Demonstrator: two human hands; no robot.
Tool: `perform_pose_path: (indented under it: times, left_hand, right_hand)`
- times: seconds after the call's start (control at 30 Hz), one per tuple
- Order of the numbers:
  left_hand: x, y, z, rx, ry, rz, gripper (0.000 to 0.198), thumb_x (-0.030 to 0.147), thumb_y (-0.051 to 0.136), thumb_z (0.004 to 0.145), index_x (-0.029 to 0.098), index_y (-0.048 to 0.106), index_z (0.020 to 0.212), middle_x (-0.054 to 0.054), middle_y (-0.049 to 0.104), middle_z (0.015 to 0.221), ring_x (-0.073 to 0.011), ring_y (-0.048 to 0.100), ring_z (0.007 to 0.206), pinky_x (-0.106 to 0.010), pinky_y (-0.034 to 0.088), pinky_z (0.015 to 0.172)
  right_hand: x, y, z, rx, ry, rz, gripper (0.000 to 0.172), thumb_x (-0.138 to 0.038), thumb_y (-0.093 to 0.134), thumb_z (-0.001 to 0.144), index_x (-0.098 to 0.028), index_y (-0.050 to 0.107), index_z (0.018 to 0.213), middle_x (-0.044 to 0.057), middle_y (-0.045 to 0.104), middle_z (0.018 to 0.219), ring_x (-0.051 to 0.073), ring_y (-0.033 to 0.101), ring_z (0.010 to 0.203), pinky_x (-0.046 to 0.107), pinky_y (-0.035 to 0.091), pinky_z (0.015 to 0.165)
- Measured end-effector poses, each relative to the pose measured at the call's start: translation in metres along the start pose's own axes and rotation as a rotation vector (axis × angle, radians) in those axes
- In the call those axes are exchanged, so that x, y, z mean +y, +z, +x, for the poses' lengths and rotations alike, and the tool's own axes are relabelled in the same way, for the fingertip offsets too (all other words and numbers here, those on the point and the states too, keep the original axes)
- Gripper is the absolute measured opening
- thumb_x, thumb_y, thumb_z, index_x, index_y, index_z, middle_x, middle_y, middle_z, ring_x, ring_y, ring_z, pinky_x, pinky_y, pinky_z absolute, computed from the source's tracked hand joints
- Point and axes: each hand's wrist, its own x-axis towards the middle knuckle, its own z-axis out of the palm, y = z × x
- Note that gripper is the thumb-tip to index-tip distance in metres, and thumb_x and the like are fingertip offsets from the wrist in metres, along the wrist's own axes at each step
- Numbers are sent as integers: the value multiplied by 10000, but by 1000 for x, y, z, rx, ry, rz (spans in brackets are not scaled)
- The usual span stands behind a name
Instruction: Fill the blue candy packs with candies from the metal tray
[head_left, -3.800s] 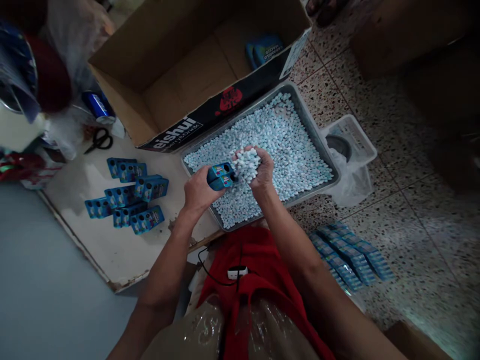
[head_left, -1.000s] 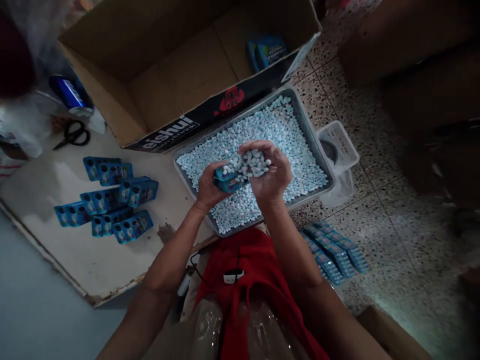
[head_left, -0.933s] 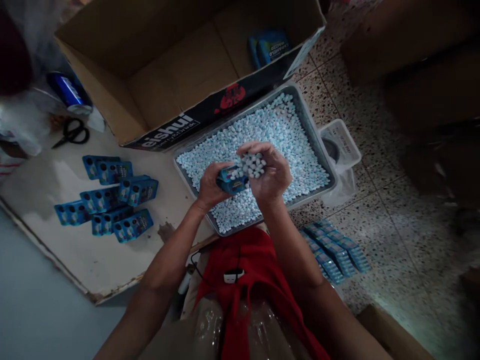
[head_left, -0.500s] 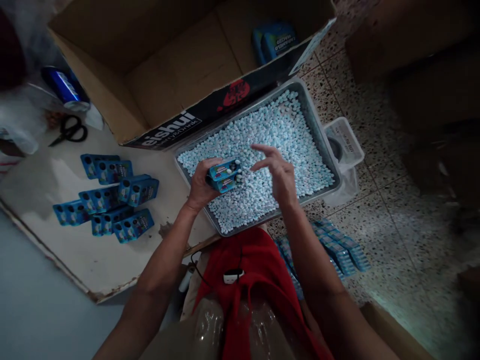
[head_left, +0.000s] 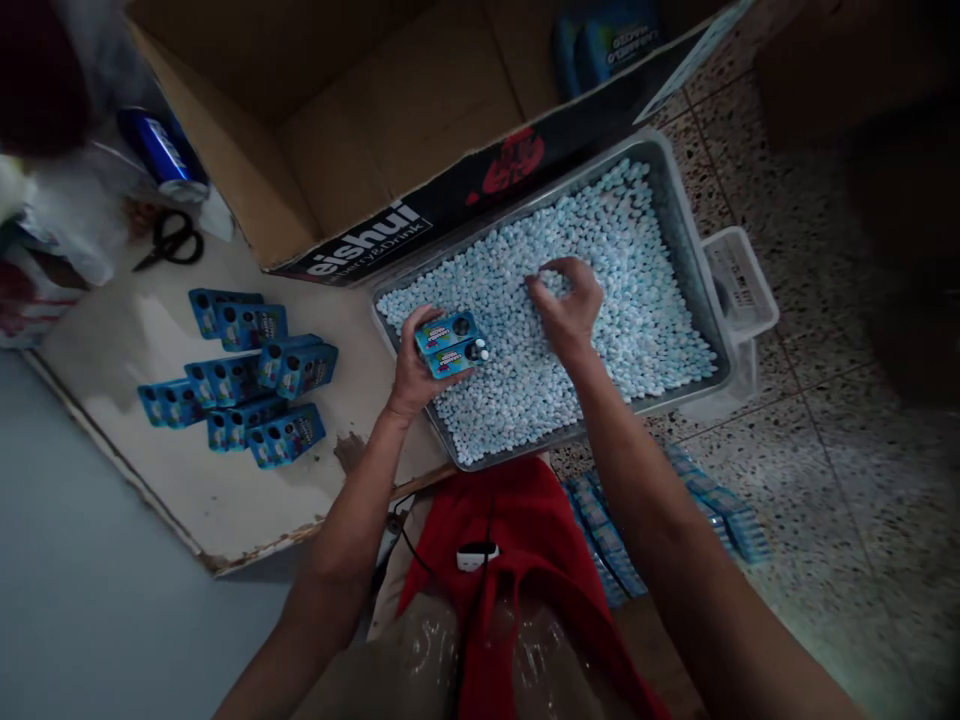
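My left hand (head_left: 414, 375) grips two small blue boxes (head_left: 450, 344) held together over the near left part of a grey metal tray (head_left: 679, 190). The tray is filled with small white and pale blue candies (head_left: 622, 260). One candy sits at the round hole of the lower box. My right hand (head_left: 568, 305) is down in the candies near the tray's middle, its fingers curled into the pile and closing on some of them.
A big open cardboard box (head_left: 390, 110) lies behind the tray with blue packs (head_left: 607, 40) inside. Several filled blue boxes (head_left: 247, 385) lie on the white board at left, beyond them scissors (head_left: 171, 240) and a blue can (head_left: 161, 152). Flat blue packs (head_left: 720, 510) lie on the terrazzo floor.
My right hand emptied its handful of candies beside the boxes, opened, then dropped into the tray and curled into the pile. The left hand kept hold of the boxes.
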Motion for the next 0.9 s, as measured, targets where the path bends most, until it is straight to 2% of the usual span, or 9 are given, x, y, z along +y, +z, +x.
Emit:
perform_pose_path:
  times: [0.1,0.17,0.23,0.4,0.53,0.6,0.73,0.8,0.9]
  left_hand:
    - [19,1,2,25,39,57,1147,590,1000,617,337,387,1552,-136,621,1455,-341,634,1379,-543,544,1165]
    - [30,2,3,28,11,133,1024,579,981,660,290,450,1487,-132,652,1413,-321,669,1328,-499,563,1139]
    - [37,2,3,24,-34,207,892,572,970,680,256,525,1386,-117,688,1358,-298,713,1244,-445,592,1082]
    - [51,0,5,15,-32,395,796,483,986,659,259,590,1312,-87,727,1277,-304,724,1175,-437,590,1045]
    - [76,0,5,3,25,532,744,393,970,645,261,622,1289,-81,734,1231,-337,702,1169,-460,572,1041]
    - [87,0,6,-33,44,569,722,375,954,648,258,636,1285,-78,740,1217,-334,707,1134,-453,573,1022]
    - [93,0,13,12,44,567,685,407,946,687,261,650,1287,-86,739,1240,-347,703,1163,-487,567,1054]
    - [88,-1,16,65,55,545,679,421,954,695,276,659,1289,-91,731,1276,-369,682,1234,-530,545,1111]
    - [78,1,16,92,48,502,712,450,970,676,288,657,1295,-82,741,1274,-354,707,1206,-517,575,1082]
  right_hand:
    - [-10,2,-17,75,207,270,417,-652,662,864,-237,659,895,26,685,902,221,640,922,406,541,952]
    - [-17,1,-24,32,327,492,431,-672,638,857,-242,641,896,12,665,859,193,631,848,353,550,848]
    - [-28,-3,-30,-33,374,699,463,-714,577,878,-254,626,897,14,645,842,185,631,797,328,542,752]
    - [-80,-25,-40,-146,286,996,578,-793,417,951,-265,569,772,44,642,839,218,672,845,360,548,735]
    - [-133,-35,-50,-137,173,1124,511,-698,552,959,-258,593,703,41,659,840,226,671,889,412,568,884]
    - [-148,-34,-54,-131,122,1104,487,-654,618,949,-258,615,667,28,648,795,212,651,840,413,561,908]
    - [-142,-30,-50,-23,220,972,503,-654,625,959,-253,625,655,14,635,747,192,651,823,391,553,903]
    - [-124,-32,-46,48,295,866,582,-726,468,1008,-245,661,743,43,713,933,208,697,1003,422,547,983]
    - [-92,-43,-45,-8,329,684,629,-754,368,1026,-248,732,945,64,699,1339,245,637,1327,502,501,1110]
